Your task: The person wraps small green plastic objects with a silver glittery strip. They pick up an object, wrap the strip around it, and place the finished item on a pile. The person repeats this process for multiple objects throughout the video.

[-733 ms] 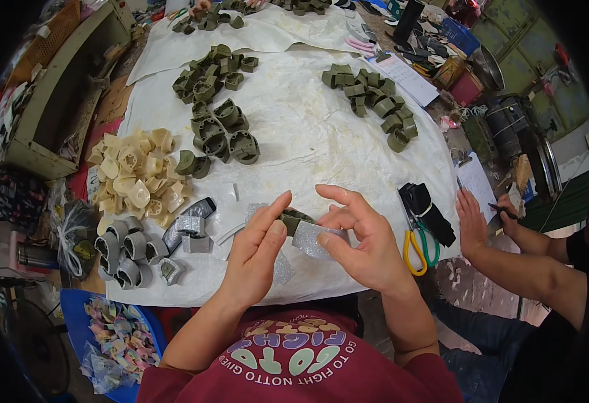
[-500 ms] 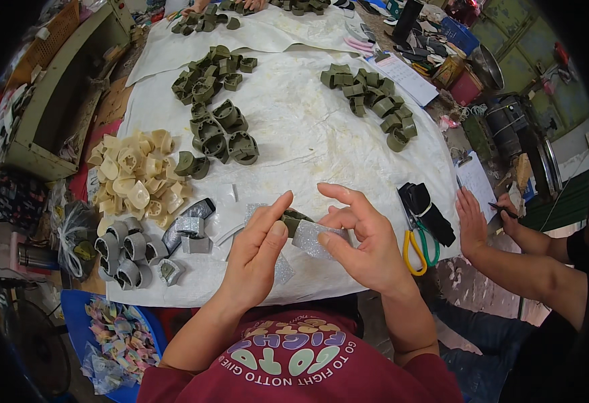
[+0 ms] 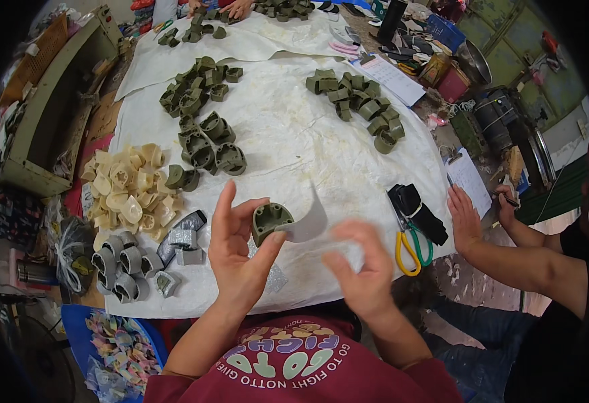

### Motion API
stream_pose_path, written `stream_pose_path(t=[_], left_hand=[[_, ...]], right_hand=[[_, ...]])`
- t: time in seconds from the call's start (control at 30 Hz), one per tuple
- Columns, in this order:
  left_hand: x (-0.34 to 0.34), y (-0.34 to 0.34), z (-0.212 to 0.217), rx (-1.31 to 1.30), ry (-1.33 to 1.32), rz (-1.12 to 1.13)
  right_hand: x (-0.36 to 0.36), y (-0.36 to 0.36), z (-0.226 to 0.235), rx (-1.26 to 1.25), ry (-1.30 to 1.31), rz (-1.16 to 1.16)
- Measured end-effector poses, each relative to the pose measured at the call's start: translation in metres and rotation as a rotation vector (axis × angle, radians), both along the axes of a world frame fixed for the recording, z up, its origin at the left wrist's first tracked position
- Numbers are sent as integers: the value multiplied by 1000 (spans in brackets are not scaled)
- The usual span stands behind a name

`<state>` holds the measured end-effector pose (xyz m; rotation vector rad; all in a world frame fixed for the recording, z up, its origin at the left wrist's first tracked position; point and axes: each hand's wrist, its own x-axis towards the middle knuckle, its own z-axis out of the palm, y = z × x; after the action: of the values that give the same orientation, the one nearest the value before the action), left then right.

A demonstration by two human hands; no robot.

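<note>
My left hand (image 3: 232, 258) grips an olive-green plastic shoe heel (image 3: 267, 225) between thumb and fingers, its hollow ribbed face turned up. A pale, curved strip (image 3: 308, 218) sticks out from the heel's right side; its free end stands up and to the right. My right hand (image 3: 365, 272) is to the right of the strip, apart from it, smeared by motion, with thumb and fingers spread and nothing visible in them. Under my left hand, a silver glittery piece (image 3: 275, 277) lies on the white sheet (image 3: 277, 174), partly hidden.
Grey-covered heels (image 3: 128, 263) and cream heels (image 3: 130, 191) sit at left, more olive heels (image 3: 214, 144) beyond. Scissors (image 3: 408, 252) and a black bundle (image 3: 418, 213) lie right. Another person's hand (image 3: 464, 209) rests beside a clipboard (image 3: 469, 178). A blue bin (image 3: 72, 322) holds scraps.
My right hand has let go of the strip and moved slightly right and down. The left hand has turned the heel face up and moved left. The strip now stands out from it.
</note>
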<state>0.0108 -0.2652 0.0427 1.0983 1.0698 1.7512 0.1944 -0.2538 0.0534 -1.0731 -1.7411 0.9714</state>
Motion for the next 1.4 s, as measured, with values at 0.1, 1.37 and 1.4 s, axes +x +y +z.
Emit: stream_pose_path(t=[0.1,1.37,1.4], left_hand=[[6,0,-5,63,113,-17],[-15,-1,0,91,459,-381],[-16,0,-1,119,434,-430]], right_hand=[[-14,-12,-17,-757,645,272],[-8,21,-18,-727,938,218],[-5,21,-19,-767,963,253]])
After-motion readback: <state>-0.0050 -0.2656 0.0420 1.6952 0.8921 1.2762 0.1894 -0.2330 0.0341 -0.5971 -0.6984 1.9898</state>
